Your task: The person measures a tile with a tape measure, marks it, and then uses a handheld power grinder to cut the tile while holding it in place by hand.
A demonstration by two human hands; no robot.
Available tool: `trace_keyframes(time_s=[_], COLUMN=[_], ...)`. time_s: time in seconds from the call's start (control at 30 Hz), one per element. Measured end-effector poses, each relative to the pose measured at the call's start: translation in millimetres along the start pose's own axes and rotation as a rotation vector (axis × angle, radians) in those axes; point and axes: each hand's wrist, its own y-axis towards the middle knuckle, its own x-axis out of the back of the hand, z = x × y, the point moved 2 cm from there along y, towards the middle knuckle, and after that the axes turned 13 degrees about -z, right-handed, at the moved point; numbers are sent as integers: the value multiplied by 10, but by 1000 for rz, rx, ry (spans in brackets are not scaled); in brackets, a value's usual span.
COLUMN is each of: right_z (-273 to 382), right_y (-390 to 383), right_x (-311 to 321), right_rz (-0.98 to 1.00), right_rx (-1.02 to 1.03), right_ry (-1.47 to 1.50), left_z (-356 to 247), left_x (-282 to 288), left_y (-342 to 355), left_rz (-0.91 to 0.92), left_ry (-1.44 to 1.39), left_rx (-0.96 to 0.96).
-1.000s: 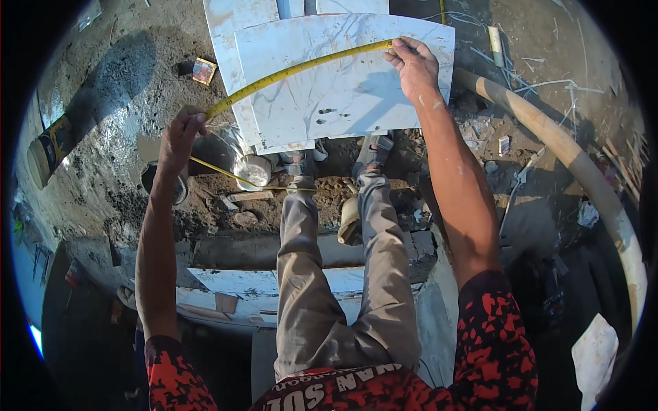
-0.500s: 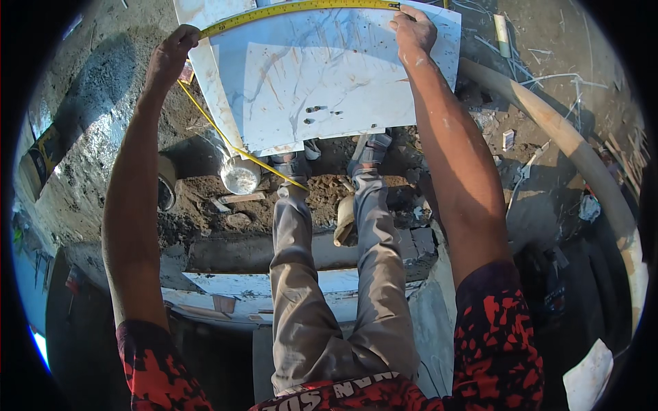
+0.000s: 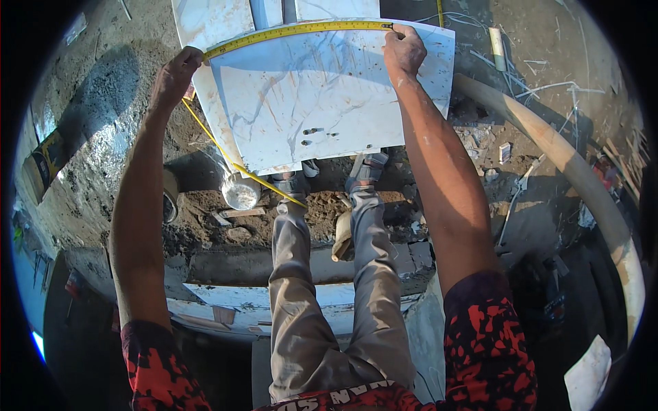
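Note:
A yellow tape measure (image 3: 295,31) is stretched from side to side above a white marble-patterned tile (image 3: 274,103). Its right end, with a dark tip, is pinched in my right hand (image 3: 404,53) over the tile's far right part. My left hand (image 3: 177,74) is closed round the tape near the tile's far left corner. From below that hand a loose length of yellow tape hangs down toward my left shin. Several small dark bits lie on the tile's near half. Beneath it and to its left, edges of other white tiles (image 3: 218,113) show.
A white round container (image 3: 241,193) stands in the dirt left of my feet. On the right runs a long curved pale pipe (image 3: 548,140), with white strips and rubble about it. A dark bucket (image 3: 48,161) lies at the far left. More white tiles (image 3: 212,20) lie beyond.
The view has shifted, so the tile and both hands sit lower in it, and more tiles show beyond. Both hands keep their hold on the stretched tape.

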Motion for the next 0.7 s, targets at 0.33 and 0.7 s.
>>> trace_keyframes(time_s=[0.33, 0.7], right_z=[38, 24], right_y=[-93, -164], right_x=[24, -84], right_rz=[-83, -82], right_rx=[-14, -89], right_ry=[55, 77], left_z=[-154, -242], left_x=[38, 114], left_y=[-63, -87], left_rz=[-50, -50], left_ry=[40, 8], left_rx=[-13, -36])
